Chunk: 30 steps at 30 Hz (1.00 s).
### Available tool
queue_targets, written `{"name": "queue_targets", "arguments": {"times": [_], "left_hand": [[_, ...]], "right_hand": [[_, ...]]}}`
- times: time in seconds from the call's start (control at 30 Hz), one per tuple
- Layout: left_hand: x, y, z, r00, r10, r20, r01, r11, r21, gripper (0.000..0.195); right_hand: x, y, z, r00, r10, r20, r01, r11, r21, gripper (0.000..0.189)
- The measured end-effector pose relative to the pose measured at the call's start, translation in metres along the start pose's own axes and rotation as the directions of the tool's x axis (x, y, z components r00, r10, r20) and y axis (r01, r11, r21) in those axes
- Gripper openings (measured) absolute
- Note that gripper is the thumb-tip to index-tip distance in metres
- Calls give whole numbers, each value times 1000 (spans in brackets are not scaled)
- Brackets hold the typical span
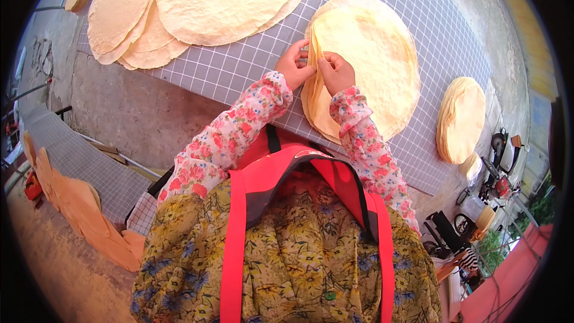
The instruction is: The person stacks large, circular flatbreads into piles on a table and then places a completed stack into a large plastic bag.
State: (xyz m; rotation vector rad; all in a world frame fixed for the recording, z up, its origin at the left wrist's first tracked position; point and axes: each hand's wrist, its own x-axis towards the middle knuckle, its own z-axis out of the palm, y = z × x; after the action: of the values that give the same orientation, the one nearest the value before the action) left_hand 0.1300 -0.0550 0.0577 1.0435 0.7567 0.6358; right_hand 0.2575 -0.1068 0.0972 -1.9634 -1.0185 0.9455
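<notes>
A stack of thin round flatbreads (376,63) lies on a table with a grey grid-patterned cover (215,72), straight in front of me. My left hand (294,65) is at the stack's left edge, its fingers gripping the rims of the sheets. Close beside it, my right hand (335,72) pinches the raised edge of the upper sheets between thumb and fingers. Along that side several layers stand slightly lifted and curled. How many sheets each hand holds is hidden.
Overlapping flatbreads (224,0) cover the table's far left. A taller pile (462,119) sits at the right edge. Behind me on the left, a second grid-covered table (89,152) bears more flatbreads (80,202). Parked motorbikes (497,179) stand beyond the right side.
</notes>
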Motion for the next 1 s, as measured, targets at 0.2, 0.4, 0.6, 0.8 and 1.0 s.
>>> {"name": "queue_targets", "arguments": {"times": [0.2,0.4,0.6,0.8,1.0], "left_hand": [[5,-11,7,997,-24,-69,35,987,154,53],[8,-31,-9,959,-219,-178,246,959,142,28],[1,-28,-15,950,-309,-33,275,885,-376,26],[5,-21,15,954,-290,80,286,790,-542,25],[2,-18,24,949,-313,43,308,887,-345,23]], "right_hand": [[-1,10,1,999,34,16,-35,991,132,21],[-24,44,-126,998,59,9,-38,517,855,13],[-107,-20,-312,994,-49,-101,112,373,921,51],[-79,-41,-291,955,-77,-286,202,874,441,15],[-10,35,-62,994,-57,-98,61,997,43,23]]}}
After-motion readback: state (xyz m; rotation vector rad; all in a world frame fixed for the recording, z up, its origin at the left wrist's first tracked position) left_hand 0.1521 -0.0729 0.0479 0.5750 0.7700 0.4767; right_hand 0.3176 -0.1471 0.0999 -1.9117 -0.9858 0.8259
